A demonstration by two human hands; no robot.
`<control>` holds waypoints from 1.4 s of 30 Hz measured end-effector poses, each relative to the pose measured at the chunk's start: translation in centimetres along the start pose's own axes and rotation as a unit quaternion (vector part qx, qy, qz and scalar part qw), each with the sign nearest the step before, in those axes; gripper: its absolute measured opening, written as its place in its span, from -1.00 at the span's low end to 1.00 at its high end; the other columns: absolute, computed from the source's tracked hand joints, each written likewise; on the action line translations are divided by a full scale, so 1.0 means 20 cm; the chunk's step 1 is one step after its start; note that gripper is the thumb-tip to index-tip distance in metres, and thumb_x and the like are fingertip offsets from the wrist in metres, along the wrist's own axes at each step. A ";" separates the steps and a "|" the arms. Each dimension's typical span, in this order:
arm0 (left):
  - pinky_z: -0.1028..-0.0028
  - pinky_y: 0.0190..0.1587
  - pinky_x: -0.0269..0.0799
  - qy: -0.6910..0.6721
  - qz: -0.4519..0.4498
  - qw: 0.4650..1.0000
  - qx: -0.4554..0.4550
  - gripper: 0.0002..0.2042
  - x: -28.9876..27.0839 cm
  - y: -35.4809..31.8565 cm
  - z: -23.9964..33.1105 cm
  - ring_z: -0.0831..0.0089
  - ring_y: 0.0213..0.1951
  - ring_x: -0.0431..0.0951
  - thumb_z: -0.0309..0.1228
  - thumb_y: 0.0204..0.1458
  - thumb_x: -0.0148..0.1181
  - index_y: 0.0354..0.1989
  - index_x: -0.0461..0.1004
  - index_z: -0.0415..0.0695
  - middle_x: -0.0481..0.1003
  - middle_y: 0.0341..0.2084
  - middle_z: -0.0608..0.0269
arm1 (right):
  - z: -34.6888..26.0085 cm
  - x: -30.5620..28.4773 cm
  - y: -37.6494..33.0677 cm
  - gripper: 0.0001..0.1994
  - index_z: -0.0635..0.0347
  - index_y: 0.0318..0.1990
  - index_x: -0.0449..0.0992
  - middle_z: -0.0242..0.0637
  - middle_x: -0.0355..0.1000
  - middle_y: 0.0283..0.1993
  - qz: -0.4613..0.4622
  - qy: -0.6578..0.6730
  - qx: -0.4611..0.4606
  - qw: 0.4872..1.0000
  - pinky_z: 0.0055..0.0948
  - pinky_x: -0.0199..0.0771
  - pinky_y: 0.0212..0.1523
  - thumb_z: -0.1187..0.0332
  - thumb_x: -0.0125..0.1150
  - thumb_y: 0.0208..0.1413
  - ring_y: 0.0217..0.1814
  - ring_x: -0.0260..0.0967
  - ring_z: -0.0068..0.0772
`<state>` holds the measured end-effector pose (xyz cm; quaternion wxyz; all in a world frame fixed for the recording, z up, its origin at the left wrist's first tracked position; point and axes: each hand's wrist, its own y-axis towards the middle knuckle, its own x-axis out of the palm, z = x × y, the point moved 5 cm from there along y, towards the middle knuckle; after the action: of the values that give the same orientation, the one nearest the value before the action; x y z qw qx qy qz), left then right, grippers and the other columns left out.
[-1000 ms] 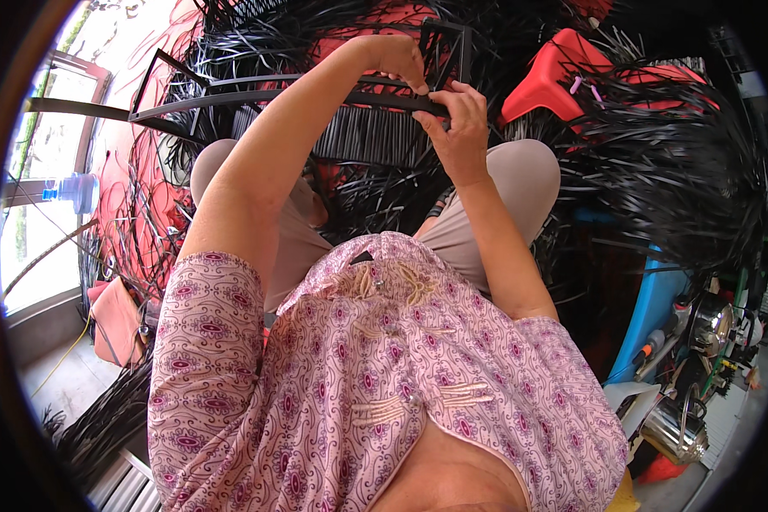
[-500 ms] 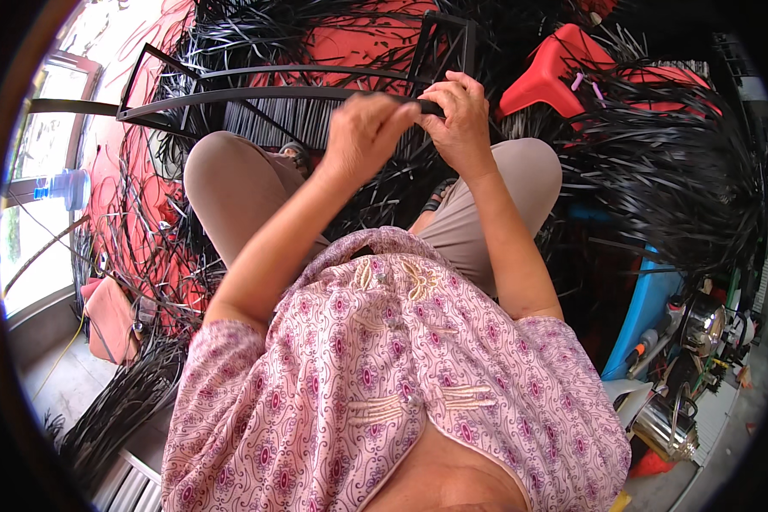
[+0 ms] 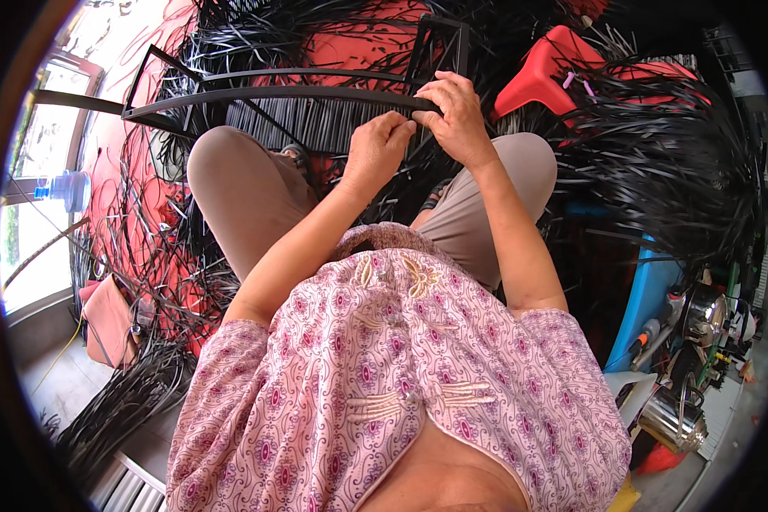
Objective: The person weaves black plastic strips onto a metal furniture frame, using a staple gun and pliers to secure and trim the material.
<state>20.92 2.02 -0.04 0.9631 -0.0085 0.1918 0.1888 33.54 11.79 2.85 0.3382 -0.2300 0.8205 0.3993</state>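
A black frame [image 3: 273,90] with long curved rails and upright rectangular ends lies across, beyond my knees. My right hand [image 3: 454,121] is closed around the right part of its near rail, the thumb underneath and the fingers over the top. Just to its left, on the near side of the rail, my left hand [image 3: 375,152] is closed in a pinch, its fingertips close to my right thumb. Whatever lies in that pinch is too small to make out. Black flat strips [image 3: 384,192] lie beneath and around both hands.
Thick bundles of black strips [image 3: 657,162] spread at the right, beside a red plastic stool [image 3: 550,75]. Red flooring [image 3: 358,51] shows between strips. A pink bag [image 3: 109,322] is at the left. A blue panel [image 3: 648,299] and metal pots [image 3: 670,418] stand at the lower right.
My left hand has come down off the rail toward me and slightly right, its fingertips now below the rail. My right hand stays at almost the same spot on the rail.
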 end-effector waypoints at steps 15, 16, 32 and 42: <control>0.43 -0.45 0.45 -0.065 -0.071 0.995 -0.036 -0.70 -0.21 0.14 0.19 0.43 -0.59 0.51 -0.22 0.21 0.19 -0.29 0.60 -0.26 0.51 -0.59 0.23 | -0.08 0.01 -0.05 -0.64 0.08 -0.20 0.61 -0.36 0.56 -0.10 0.074 -0.043 -0.021 0.996 -0.13 0.28 0.19 -0.01 0.36 0.06 0.23 0.33 -0.13; 0.39 -0.37 0.49 0.024 -0.029 0.998 0.044 -0.74 -0.25 0.15 0.24 0.34 -0.52 0.57 -0.26 0.16 0.21 -0.23 0.60 -0.24 0.54 -0.53 0.17 | -0.07 0.01 -0.06 -0.64 0.08 -0.20 0.60 -0.35 0.56 -0.10 0.076 -0.044 -0.019 0.996 -0.12 0.28 0.19 -0.01 0.37 0.05 0.22 0.33 -0.13; 0.59 -0.48 0.33 0.035 -0.370 0.922 -0.106 -0.78 -0.06 0.58 0.03 0.68 -0.53 0.46 -0.30 0.08 0.37 -0.53 0.59 -0.14 0.49 -0.59 0.46 | -0.13 0.02 -0.07 -0.67 0.16 -0.25 0.51 -0.23 0.48 -0.15 0.122 -0.016 -0.018 0.992 -0.09 0.29 0.18 0.17 0.47 -0.05 0.18 0.33 -0.06; 0.59 -0.52 0.33 0.042 -0.452 0.881 -0.136 -0.80 0.00 0.70 -0.07 0.65 -0.54 0.47 -0.26 0.07 0.31 -0.43 0.61 -0.15 0.51 -0.56 0.44 | -0.11 0.02 -0.02 -0.65 0.04 -0.12 0.62 -0.33 0.49 -0.11 0.102 -0.006 0.005 0.995 -0.13 0.30 0.17 0.19 0.48 -0.10 0.16 0.33 -0.12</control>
<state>15.39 14.89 -0.51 0.9242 -0.2330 0.1795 -0.2435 32.77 9.84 3.41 0.3013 -0.1410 0.8397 0.4291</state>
